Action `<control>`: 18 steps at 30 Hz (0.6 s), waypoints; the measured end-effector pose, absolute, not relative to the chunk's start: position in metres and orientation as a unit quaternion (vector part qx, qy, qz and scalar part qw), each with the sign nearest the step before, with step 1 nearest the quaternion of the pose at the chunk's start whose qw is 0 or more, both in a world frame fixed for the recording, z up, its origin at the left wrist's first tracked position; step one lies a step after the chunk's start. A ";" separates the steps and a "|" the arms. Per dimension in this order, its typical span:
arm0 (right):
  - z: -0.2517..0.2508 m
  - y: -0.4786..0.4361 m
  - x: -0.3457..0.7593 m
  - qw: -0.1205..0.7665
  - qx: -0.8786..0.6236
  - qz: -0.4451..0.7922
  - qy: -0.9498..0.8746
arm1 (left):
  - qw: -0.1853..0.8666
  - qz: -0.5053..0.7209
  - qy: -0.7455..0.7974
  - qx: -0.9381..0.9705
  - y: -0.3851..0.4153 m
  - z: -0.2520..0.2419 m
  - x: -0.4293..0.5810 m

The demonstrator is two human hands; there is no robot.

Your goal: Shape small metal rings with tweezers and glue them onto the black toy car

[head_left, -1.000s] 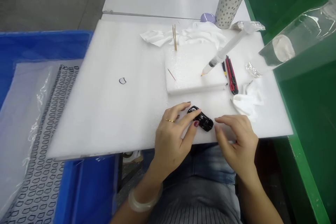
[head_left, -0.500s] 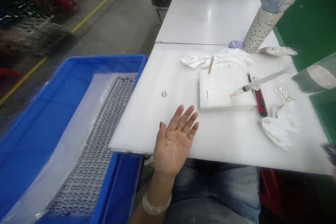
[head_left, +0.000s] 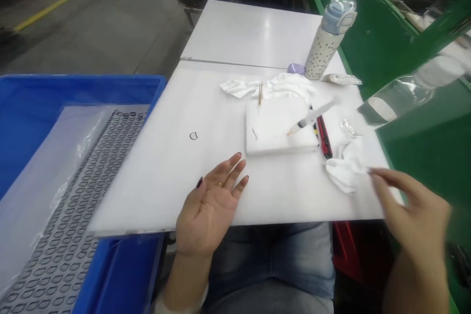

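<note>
Head view; clock directions have twelve pointing away from the wearer. The left hand (head_left: 208, 211) lies palm up at the near edge of the table (head_left: 154, 191), its fingers loosely spread and holding nothing. The right hand (head_left: 415, 211) is blurred, thumb and forefinger nearly together; whether they grip anything cannot be told. Crumpled tissue (head_left: 344, 169) lies just beside their tips, at ten o'clock from that hand. The small outlined piece (head_left: 194, 136) rests untouched, at nine o'clock from the foam block (head_left: 272, 140). The black part, between the hands a second ago, no longer shows on the table; its handling there appears interrupted.
</note>
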State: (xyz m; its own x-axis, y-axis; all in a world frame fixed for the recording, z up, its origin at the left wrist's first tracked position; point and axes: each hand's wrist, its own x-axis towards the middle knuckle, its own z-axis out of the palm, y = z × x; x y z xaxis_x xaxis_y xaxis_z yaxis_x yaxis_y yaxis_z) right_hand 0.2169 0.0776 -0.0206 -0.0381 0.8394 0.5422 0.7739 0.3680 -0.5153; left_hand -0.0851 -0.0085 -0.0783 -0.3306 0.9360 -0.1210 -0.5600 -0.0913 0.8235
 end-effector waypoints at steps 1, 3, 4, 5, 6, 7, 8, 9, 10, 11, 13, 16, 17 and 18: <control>-0.013 0.091 0.209 0.347 -0.551 0.062 -0.757 | 0.532 0.704 0.415 0.222 -0.009 -0.079 -0.085; -0.002 0.128 0.184 0.196 -0.574 0.067 -0.792 | 0.532 0.710 0.415 0.200 -0.009 -0.078 -0.083; 0.002 0.147 0.170 0.152 -0.581 0.062 -0.797 | 0.533 0.714 0.415 0.185 -0.010 -0.077 -0.081; 0.004 0.166 0.155 0.133 -0.582 0.056 -0.800 | 0.533 0.717 0.415 0.169 -0.010 -0.076 -0.080; 0.005 0.183 0.142 0.110 -0.586 0.052 -0.801 | 0.533 0.720 0.417 0.154 -0.011 -0.075 -0.078; 0.004 0.197 0.131 0.093 -0.590 0.049 -0.800 | 0.532 0.722 0.420 0.140 -0.011 -0.074 -0.077; 0.002 0.207 0.122 0.077 -0.596 0.049 -0.798 | 0.528 0.724 0.425 0.128 -0.012 -0.073 -0.075; -0.001 0.213 0.116 0.061 -0.602 0.050 -0.794 | 0.522 0.725 0.432 0.121 -0.012 -0.073 -0.074; -0.004 0.216 0.113 0.047 -0.607 0.053 -0.791 | 0.517 0.724 0.440 0.119 -0.013 -0.074 -0.074; -0.007 0.217 0.112 0.033 -0.612 0.058 -0.788 | 0.512 0.722 0.449 0.123 -0.013 -0.074 -0.074; -0.012 0.212 0.114 0.011 -0.616 0.074 -0.784 | 0.511 0.706 0.466 0.155 -0.012 -0.076 -0.075; -0.016 0.204 0.124 0.000 -0.612 0.107 -0.784 | 0.517 0.647 0.498 0.257 -0.006 -0.072 -0.076; -0.016 0.203 0.126 0.004 -0.609 0.116 -0.784 | 0.518 0.623 0.505 0.299 -0.003 -0.069 -0.075; -0.017 0.204 0.129 0.012 -0.610 0.121 -0.783 | 0.522 0.599 0.503 0.339 0.002 -0.065 -0.073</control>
State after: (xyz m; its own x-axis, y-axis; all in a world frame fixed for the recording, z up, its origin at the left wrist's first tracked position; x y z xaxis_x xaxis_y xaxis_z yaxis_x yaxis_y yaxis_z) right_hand 0.1286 0.2038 -0.0170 -0.2560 0.9581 -0.1287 0.9521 0.2269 -0.2049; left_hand -0.0732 0.0018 -0.0646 -0.2252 0.9671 -0.1184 -0.2835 0.0513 0.9576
